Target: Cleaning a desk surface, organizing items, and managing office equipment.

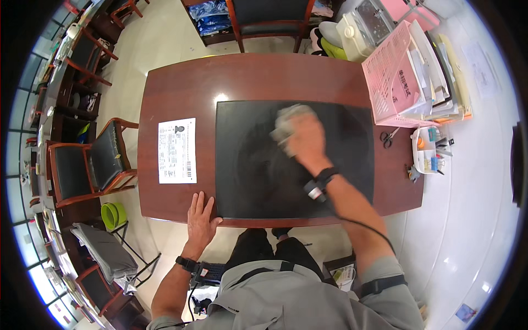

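Note:
A crumpled greyish cloth point(288, 117) is bunched under my right hand point(306, 138), blurred, over the upper middle of a black desk mat point(247, 181). Faint smears show on the mat's surface. My left hand point(202, 218) rests palm down on the front edge of the brown wooden desk point(177, 82), its fingers apart and holding nothing. It lies just left of the mat's near corner. Beyond its fingertips is a printed sheet of paper point(177, 150) with a small photo and barcodes. Both wrists carry strapped devices with cables.
On the desk's right side are a pink file holder point(387, 82) full of papers, black-handled scissors point(387, 138) and a white stationery caddy point(425, 150) beside the wall. A chair point(95, 161) stands left of the desk, another chair point(270, 20) beyond it. Green bins point(113, 215) are on the floor.

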